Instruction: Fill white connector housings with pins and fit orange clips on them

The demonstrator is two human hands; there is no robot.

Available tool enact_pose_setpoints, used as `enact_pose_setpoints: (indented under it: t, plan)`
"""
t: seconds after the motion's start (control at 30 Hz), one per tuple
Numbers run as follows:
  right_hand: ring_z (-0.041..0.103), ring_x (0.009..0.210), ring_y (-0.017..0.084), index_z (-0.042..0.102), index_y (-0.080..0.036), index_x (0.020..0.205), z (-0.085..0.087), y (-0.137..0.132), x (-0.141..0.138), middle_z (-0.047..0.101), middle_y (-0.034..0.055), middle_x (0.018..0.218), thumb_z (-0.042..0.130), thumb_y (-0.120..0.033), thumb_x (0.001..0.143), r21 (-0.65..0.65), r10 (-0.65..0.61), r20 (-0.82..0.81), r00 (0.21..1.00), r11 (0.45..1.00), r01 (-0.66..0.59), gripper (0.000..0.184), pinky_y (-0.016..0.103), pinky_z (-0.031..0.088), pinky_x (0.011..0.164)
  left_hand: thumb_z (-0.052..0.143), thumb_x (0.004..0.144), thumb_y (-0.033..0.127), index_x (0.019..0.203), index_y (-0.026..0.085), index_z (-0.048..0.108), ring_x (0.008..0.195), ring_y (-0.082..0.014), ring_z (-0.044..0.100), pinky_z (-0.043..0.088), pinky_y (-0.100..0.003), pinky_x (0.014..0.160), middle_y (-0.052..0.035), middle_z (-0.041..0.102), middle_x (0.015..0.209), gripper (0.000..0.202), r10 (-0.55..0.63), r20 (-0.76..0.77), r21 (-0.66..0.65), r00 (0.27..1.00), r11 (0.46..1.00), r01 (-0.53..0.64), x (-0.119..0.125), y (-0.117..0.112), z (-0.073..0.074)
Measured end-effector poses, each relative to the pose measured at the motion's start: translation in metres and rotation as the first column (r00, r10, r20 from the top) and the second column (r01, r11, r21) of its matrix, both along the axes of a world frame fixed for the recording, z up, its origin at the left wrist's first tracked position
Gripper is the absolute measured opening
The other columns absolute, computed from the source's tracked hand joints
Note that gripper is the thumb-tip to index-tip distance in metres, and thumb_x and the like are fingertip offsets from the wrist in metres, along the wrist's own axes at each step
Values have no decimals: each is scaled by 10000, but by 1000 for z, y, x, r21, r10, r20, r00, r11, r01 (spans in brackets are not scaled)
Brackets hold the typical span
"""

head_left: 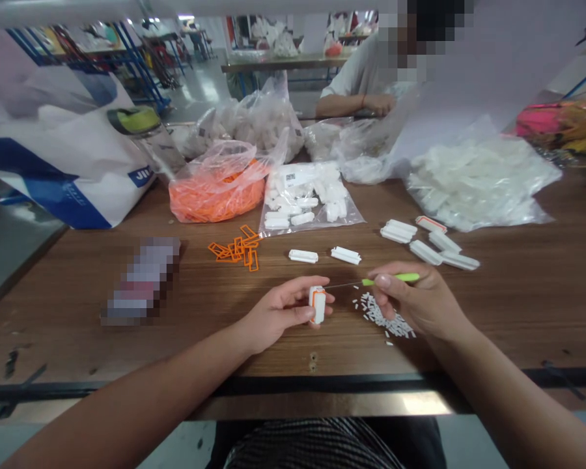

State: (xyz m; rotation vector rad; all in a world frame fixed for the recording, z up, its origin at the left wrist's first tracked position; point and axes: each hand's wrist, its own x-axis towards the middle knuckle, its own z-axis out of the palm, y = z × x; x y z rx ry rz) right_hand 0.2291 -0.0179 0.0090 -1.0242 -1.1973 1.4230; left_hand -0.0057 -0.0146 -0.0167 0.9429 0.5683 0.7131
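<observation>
My left hand [283, 306] grips a small white plastic housing with an orange frame [318, 306] upright between thumb and fingers. In my right hand [407, 293] is a thin tool with a lime-green handle [410, 278], shaped like a fine screwdriver or pick. Its slender metal shaft points left, and the tip is at or very near the top of the housing; contact is hard to tell. Below the right hand lies a pile of tiny white pieces [383, 317]. Two white housings [303, 256] rest just beyond my hands, and orange frames [237, 249] lie in a heap to the left.
Several white housings [426, 251] lie at the right. Behind stand a bag of orange frames [215, 189], a bag of white parts [305, 202] and a large clear bag [473, 176]. A bottle [149, 133] and a pixelated object [141, 280] are left. Another person [356, 85] sits opposite.
</observation>
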Motion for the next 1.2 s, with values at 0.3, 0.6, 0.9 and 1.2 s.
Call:
enact_pose_setpoints:
  t: [0.3,0.6,0.9,1.2]
  plan:
    - [483,326,68,712,-204,736,0,-1,-3,580,-45,472,731,-428,753,-13,-16,85,996,1000,17,226,176,400,302,667,830,138,1209,239,637,983,-205,646,494,-296,773,-104,675,1121,393,3,12,-14,1000,1000,-3,0,0,0]
    - [588,399,108,748,-226,769,4,-13,-9,666,-15,533,757,-286,734,176,-167,294,941,977,119,70,204,477,368,663,834,137,1254,239,612,946,-199,651,511,-291,735,-103,680,1098,435,23,-84,-27,996,999,-25,2,-3,5]
    - [646,485,130,728,-224,852,3,-18,-14,716,5,629,644,-270,853,379,-215,428,878,924,42,96,239,530,444,674,832,175,1261,251,611,910,-194,652,523,-270,687,-106,679,1079,440,-10,-58,-61,998,998,6,0,0,3]
    - [639,463,109,705,-233,814,6,-20,-15,694,-22,595,650,-246,853,379,-210,379,901,924,56,69,209,524,433,683,828,192,1278,265,600,905,-185,641,525,-268,682,-101,677,1072,464,-3,-90,-23,996,1000,1,0,-1,5]
